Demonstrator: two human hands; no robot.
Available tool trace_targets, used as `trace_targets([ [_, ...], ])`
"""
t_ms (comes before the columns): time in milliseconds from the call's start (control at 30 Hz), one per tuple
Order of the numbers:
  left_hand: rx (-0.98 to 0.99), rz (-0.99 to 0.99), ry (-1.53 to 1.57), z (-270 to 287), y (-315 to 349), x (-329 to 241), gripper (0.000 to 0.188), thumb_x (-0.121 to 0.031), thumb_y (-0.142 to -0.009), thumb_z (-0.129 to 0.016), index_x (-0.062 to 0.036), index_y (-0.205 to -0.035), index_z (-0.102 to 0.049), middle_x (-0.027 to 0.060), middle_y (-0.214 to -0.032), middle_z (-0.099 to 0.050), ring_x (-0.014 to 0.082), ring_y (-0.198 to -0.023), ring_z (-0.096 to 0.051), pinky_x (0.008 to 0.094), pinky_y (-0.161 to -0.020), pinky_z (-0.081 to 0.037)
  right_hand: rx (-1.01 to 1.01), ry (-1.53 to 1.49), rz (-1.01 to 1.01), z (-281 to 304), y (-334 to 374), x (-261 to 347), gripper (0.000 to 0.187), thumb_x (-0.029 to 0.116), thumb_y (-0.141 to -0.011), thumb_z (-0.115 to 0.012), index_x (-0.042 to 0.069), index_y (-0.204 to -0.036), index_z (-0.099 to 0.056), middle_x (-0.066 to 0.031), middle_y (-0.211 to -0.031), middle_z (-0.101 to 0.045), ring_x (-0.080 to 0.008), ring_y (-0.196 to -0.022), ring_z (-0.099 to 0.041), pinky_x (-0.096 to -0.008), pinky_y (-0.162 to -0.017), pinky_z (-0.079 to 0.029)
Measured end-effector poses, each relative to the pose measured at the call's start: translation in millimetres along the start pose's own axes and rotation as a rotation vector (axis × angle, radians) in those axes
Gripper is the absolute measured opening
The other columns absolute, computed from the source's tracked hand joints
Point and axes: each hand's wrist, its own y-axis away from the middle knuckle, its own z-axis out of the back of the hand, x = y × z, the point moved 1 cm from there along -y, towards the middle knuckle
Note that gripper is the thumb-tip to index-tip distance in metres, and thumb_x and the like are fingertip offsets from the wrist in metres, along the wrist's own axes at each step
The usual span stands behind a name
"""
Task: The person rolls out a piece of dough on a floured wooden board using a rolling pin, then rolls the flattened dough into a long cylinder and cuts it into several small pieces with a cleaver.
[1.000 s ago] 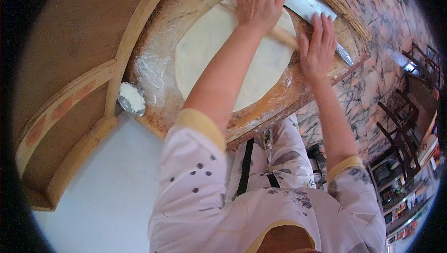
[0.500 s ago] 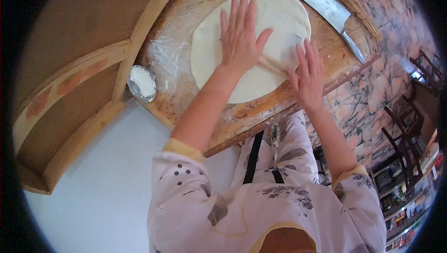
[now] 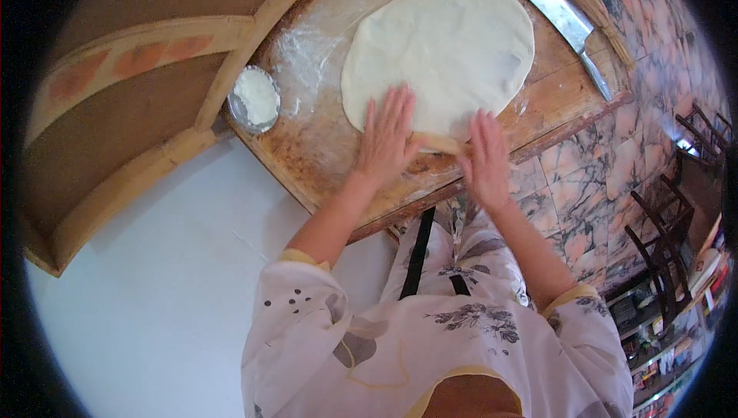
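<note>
A wide round sheet of pale dough (image 3: 446, 53) lies on a floured wooden table (image 3: 323, 141). A thin wooden rolling pin (image 3: 437, 142) rests across the dough's near edge. My left hand (image 3: 387, 137) lies flat on the pin's left part, fingers spread. My right hand (image 3: 487, 158) presses flat on the pin's right end, at the table's near edge. Most of the pin is hidden under my palms.
A small metal bowl of flour (image 3: 254, 98) sits at the table's left corner. A cleaver (image 3: 563, 22) lies at the far right, beside a straw brush (image 3: 592, 3). A wooden frame (image 3: 138, 110) stands left. Dark chairs (image 3: 676, 241) stand on the marble floor at right.
Both hands have drawn the pin back from the dough's far side to its near edge. The view has shifted, showing the whole dough sheet.
</note>
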Motion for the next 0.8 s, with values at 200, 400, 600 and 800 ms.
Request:
trace_targets([
  [200,-0.175,0.008,-0.018,12,-40,12,0.082,-0.036,-0.092,-0.061,-0.0059,-0.157,-0.021,0.014,-0.165,-0.021,0.0354,-0.152,-0.018,0.0602,-0.12,-0.006,-0.036,0.091,0.044,-1,2,8,0.07,0.024,-0.086,-0.068,0.006,-0.149,-0.042,-0.0152,-0.155,-0.038,-0.0325,-0.143,-0.037,-0.0458,-0.115,-0.031],
  [400,-0.139,-0.003,0.016,6,-6,22,0.082,-0.037,-0.09,-0.063,-0.0078,-0.157,-0.025,0.0138,-0.164,-0.022,0.0352,-0.152,-0.018,0.0608,-0.119,-0.009,-0.051,-0.036,0.122,-11,35,-1,0.057,0.006,-0.079,-0.072,0.011,-0.134,-0.061,-0.0104,-0.124,-0.058,-0.0295,-0.106,-0.059,-0.0387,-0.088,-0.049],
  [600,-0.252,-0.079,-0.061,35,-66,32,0.08,-0.041,-0.093,-0.062,-0.0045,-0.155,-0.027,0.0139,-0.164,-0.023,0.0329,-0.151,-0.02,0.0591,-0.119,-0.014,-0.212,0.025,0.147,-27,-9,16,0.056,0.007,-0.079,-0.073,0.011,-0.134,-0.061,-0.0091,-0.112,-0.06,-0.0281,-0.098,-0.059,-0.0392,-0.085,-0.049],
  [800,-0.032,-0.045,-0.088,11,18,45,0.082,-0.037,-0.092,-0.063,-0.0045,-0.156,-0.024,0.0141,-0.164,-0.02,0.0334,-0.152,-0.018,0.0586,-0.12,-0.012,-0.131,-0.147,0.082,-43,42,31,0.053,0.003,-0.08,-0.073,0.01,-0.131,-0.062,-0.0105,-0.112,-0.059,-0.0296,-0.095,-0.057,-0.0406,-0.084,-0.048],
])
